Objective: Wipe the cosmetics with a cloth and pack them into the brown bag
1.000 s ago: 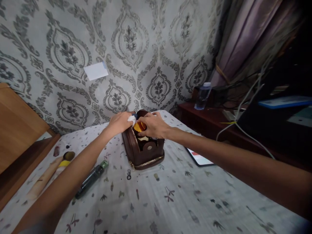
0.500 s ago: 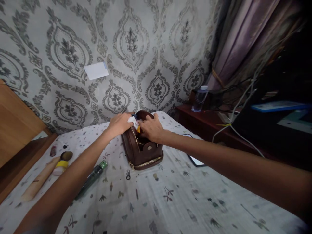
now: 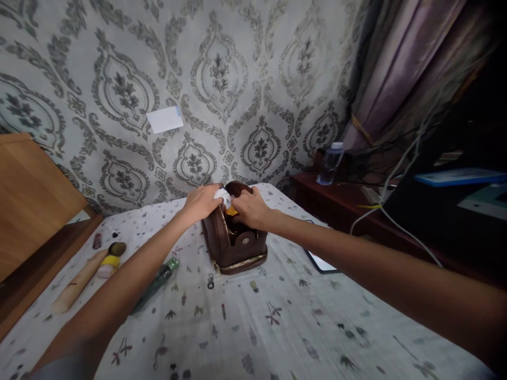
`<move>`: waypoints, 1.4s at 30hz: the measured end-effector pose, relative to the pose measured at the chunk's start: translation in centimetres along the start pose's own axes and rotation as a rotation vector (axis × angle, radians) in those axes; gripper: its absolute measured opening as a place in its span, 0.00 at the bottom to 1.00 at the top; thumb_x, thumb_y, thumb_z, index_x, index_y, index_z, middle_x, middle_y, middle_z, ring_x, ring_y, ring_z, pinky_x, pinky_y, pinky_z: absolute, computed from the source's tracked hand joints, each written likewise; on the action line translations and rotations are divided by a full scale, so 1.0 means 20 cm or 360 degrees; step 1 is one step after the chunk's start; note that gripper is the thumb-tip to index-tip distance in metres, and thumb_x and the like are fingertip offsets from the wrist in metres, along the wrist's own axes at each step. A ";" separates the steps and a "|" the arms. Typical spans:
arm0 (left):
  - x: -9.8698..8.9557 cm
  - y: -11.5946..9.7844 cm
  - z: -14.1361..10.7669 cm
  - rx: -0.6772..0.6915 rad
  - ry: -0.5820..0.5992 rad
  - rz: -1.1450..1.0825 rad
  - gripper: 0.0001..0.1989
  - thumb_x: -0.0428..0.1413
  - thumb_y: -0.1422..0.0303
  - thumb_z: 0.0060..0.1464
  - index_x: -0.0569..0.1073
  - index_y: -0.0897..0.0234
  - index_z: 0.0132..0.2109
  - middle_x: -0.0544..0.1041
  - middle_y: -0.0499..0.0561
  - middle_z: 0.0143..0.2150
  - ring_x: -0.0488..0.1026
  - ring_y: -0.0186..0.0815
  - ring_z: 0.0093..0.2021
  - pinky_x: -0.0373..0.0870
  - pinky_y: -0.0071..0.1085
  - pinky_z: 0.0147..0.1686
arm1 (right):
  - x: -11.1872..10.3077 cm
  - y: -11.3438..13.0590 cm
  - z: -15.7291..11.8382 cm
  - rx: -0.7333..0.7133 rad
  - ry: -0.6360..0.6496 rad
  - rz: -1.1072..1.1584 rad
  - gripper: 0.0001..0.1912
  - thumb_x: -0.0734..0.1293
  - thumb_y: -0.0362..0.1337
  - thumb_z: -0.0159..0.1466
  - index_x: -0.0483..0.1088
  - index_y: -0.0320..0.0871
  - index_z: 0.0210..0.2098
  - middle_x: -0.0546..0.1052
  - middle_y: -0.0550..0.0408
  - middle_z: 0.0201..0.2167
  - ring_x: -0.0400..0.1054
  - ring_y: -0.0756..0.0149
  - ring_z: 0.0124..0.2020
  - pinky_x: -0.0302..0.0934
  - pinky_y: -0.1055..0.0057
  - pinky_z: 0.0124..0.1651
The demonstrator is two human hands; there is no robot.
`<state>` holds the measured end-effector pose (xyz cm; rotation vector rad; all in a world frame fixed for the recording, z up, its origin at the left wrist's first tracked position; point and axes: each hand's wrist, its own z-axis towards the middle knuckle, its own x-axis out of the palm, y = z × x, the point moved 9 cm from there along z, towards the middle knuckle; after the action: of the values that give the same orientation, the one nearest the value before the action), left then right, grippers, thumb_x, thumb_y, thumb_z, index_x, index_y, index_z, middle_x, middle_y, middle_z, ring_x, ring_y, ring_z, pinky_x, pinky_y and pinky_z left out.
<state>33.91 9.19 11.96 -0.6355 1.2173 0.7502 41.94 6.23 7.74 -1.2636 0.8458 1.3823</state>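
A brown zip-up cosmetic bag (image 3: 240,254) with gold zips stands unzipped on the bed. My left hand (image 3: 204,202) is closed at the bag's left rim, its thumb on a crumpled white tissue (image 3: 223,197). Across the opening, my right hand (image 3: 252,208) has its fingers curled down into the bag, close to the tissue. What those fingertips hold is hidden. Between the hands, a yellow-orange item (image 3: 231,210) shows inside the bag.
Left of my arms lie a beige tube-like item (image 3: 77,285), a yellow-lidded jar (image 3: 109,265) and a dark green bottle (image 3: 158,281). A phone (image 3: 322,263) lies under my right forearm. A water bottle (image 3: 330,163) stands on the red-brown ledge (image 3: 303,191), near white cables.
The view has shifted slightly, so the scene sits further right. My right fingers have drawn together and sit higher at the opening; my left hand stays at the rim with the tissue.
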 end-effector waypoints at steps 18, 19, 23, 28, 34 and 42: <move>0.04 1.05 -1.09 -0.0785 -0.0669 -0.0506 0.19 0.48 0.67 0.55 0.72 0.62 0.52 0.77 0.50 0.44 0.72 0.39 0.36 0.68 0.34 0.42 | -0.14 0.36 -0.73 -0.0752 -0.0874 0.1138 0.10 0.62 0.31 0.68 0.69 0.44 0.30 0.74 0.55 0.24 0.68 0.67 0.26 0.61 0.72 0.29; 0.05 1.09 -1.14 -0.0832 -0.0677 -0.0474 0.19 0.48 0.64 0.57 0.71 0.63 0.53 0.77 0.51 0.47 0.72 0.40 0.38 0.68 0.35 0.43 | -0.07 0.44 -0.73 -0.0819 -0.0782 0.1145 0.12 0.61 0.31 0.69 0.69 0.43 0.29 0.73 0.55 0.23 0.67 0.68 0.25 0.61 0.72 0.29; 0.07 1.19 -1.32 -0.0946 -0.0659 -0.0411 0.24 0.45 0.53 0.62 0.72 0.65 0.53 0.78 0.55 0.48 0.74 0.45 0.44 0.68 0.38 0.47 | 0.17 0.73 -0.66 -0.0912 -0.0392 0.1202 0.17 0.58 0.34 0.70 0.70 0.42 0.27 0.73 0.54 0.22 0.67 0.68 0.24 0.59 0.72 0.28; 0.10 1.24 -1.40 -0.0892 -0.0525 -0.0442 0.29 0.36 0.53 0.65 0.75 0.65 0.49 0.77 0.56 0.53 0.72 0.44 0.53 0.66 0.37 0.55 | 0.30 0.93 -0.56 -0.0798 -0.0043 0.1351 0.16 0.59 0.35 0.68 0.69 0.43 0.25 0.72 0.55 0.22 0.66 0.69 0.23 0.57 0.73 0.28; 0.27 1.10 -1.32 -0.0795 -0.0185 -0.0384 0.25 0.55 0.48 0.54 0.76 0.58 0.50 0.77 0.54 0.50 0.73 0.48 0.51 0.67 0.39 0.53 | 0.32 1.01 -0.56 -0.0707 0.0025 0.1457 0.16 0.58 0.36 0.68 0.67 0.43 0.24 0.72 0.55 0.22 0.67 0.67 0.25 0.57 0.73 0.29; 0.27 1.05 -1.28 -0.0965 -0.0192 -0.0372 0.19 0.59 0.53 0.52 0.76 0.65 0.42 0.76 0.56 0.43 0.74 0.48 0.46 0.69 0.38 0.45 | 0.36 0.96 -0.57 -0.0544 0.0040 0.1717 0.18 0.58 0.41 0.68 0.69 0.43 0.23 0.72 0.55 0.21 0.67 0.67 0.24 0.60 0.72 0.28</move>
<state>3.10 2.92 0.04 -1.1890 0.7775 0.9483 26.85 -7.24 -4.16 -1.0782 1.4573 2.4355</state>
